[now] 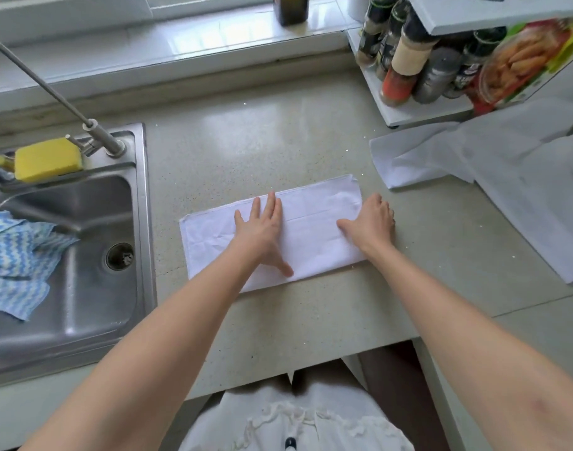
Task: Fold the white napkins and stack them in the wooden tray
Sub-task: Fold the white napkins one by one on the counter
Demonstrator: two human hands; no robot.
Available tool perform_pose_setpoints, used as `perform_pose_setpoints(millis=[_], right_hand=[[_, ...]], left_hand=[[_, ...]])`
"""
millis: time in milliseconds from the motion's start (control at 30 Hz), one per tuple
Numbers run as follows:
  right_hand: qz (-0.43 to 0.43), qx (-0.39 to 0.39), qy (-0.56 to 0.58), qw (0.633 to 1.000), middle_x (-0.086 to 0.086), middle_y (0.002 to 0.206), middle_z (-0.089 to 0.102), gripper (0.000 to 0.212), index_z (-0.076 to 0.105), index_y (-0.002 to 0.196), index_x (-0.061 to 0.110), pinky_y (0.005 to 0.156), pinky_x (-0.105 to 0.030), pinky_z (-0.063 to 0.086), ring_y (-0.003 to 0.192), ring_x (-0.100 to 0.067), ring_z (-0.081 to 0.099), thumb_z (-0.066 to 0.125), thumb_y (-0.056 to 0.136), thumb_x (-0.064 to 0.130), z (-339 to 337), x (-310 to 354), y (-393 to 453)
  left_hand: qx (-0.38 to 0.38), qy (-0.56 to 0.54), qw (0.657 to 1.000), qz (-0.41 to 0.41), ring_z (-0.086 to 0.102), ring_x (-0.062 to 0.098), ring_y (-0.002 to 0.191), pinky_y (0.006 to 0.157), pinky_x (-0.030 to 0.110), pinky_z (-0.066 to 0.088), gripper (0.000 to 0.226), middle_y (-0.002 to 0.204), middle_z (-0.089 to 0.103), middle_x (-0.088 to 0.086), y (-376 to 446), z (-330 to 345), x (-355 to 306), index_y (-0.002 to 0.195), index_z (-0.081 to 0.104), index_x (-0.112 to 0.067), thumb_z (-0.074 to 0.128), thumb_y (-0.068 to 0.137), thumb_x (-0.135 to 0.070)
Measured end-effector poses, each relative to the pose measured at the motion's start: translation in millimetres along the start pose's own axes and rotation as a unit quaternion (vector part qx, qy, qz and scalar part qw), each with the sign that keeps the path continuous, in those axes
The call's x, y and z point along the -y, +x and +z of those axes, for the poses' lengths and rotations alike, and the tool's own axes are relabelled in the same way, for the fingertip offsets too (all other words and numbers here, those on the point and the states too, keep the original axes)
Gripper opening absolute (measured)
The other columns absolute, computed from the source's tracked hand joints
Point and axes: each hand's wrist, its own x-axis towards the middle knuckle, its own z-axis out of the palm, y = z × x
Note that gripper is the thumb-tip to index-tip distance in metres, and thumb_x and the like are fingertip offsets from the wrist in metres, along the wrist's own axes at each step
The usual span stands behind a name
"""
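One napkin lies flat on the bench in front of me, already folded into a long strip that runs from lower left to upper right, with a faint crease line along its length. I judge I am in the pressing stage of the first fold, smoothing the layers down before doubling the strip again.

My left hand lies palm down on the middle of the strip, fingers straight and a little spread, thumb pointing back toward me; this grip is apart and flat, pressing, holding nothing. My right hand rests at the right end of the strip, its thumb on the cloth and its fingers reaching over the short edge onto the bench. Whether those fingertips are tucked under the edge I cannot tell; it looks to me like a flat press, not a pinch.

The next move, as I judge it, calls for lifting one short end and carrying it over to the other, keeping the edges square.

More white napkins lie loose and rumpled at the right, near a rack of jars. No wooden tray is in view, so none are stacked yet. To my left is the sink, with a yellow sponge on its rim and a blue patterned cloth in the basin.
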Motion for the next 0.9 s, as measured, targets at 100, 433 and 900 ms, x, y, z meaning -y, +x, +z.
perform_pose_setpoints(millis=[100,433,900], right_hand=[[0.006,0.045,0.038,0.998,-0.015,0.105,0.060,0.038,0.054,0.102,0.004,0.074,-0.031,0.041,0.101,-0.033,0.057,0.073,0.075,0.022,-3.2,5.6,7.5],[-0.077,0.113,0.260,0.956,-0.003,0.073,0.063,0.011,0.069,0.076,0.006,0.061,-0.028,0.040,0.067,-0.014,0.055,0.075,0.074,0.016,-34.3,-12.4,14.7],[-0.163,0.273,0.315,0.894,0.013,0.051,0.056,0.015,0.058,0.078,0.009,0.041,-0.020,0.045,0.043,-0.008,0.058,0.057,0.093,0.014,-70.2,62.6,-17.3]], left_hand=[[-0.012,0.004,1.000,-0.007,-0.016,0.032,0.146,0.115,0.061,0.000,0.155,0.158,-0.024,0.003,-0.1,3.1,5.4,0.149,-0.020,-0.009,0.077,0.047,-0.073],[-0.026,-0.017,0.999,-0.008,-0.022,0.034,0.144,0.113,0.062,-0.009,0.163,0.156,-0.028,0.005,4.4,8.8,-1.8,0.148,-0.024,-0.008,0.074,0.039,-0.080],[-0.112,-0.074,0.990,0.033,-0.017,0.027,0.146,0.117,0.048,-0.009,0.123,0.160,-0.014,0.000,-22.1,20.7,62.6,0.154,-0.005,-0.021,0.069,0.067,-0.069]])
